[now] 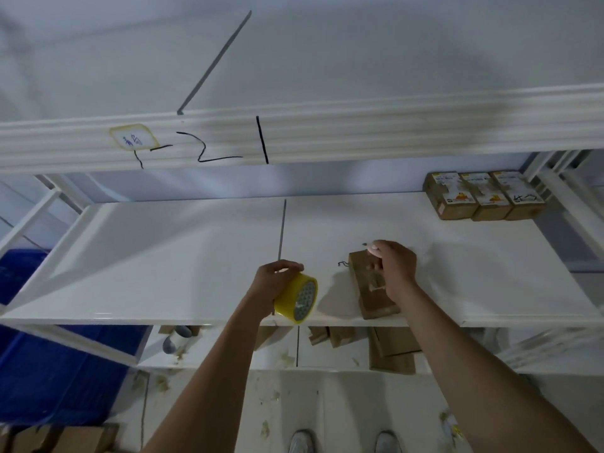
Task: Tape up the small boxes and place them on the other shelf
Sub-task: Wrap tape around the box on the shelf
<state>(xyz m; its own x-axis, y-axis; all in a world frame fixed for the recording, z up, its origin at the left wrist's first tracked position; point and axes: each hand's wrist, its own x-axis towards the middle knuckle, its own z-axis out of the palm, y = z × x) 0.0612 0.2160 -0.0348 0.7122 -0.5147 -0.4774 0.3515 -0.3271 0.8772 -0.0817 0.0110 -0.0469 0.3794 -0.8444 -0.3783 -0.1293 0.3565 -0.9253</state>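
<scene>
Person stands at a white shelf unit, both arms reaching to the middle shelf (163, 256). Left hand (276, 279) is wrapped around a yellow tape roll (295, 300), fingers curled over its top, roll held at the near edge of the shelf. Right hand (394, 271) rests on a small brown box (367, 289) lying on the shelf just right of the roll; fingers bent, thumb and forefinger pinched together over the far end of the box. Can't tell whether there's tape between them. Three boxes (483, 196) sit side by side, touching, at the far right corner of the same shelf. More brown boxes (392, 351) on the lower shelf (215, 358), below the hands. Blue bin (49, 371) at the left. Black marker strokes on the upper shelf edge (359, 132).
</scene>
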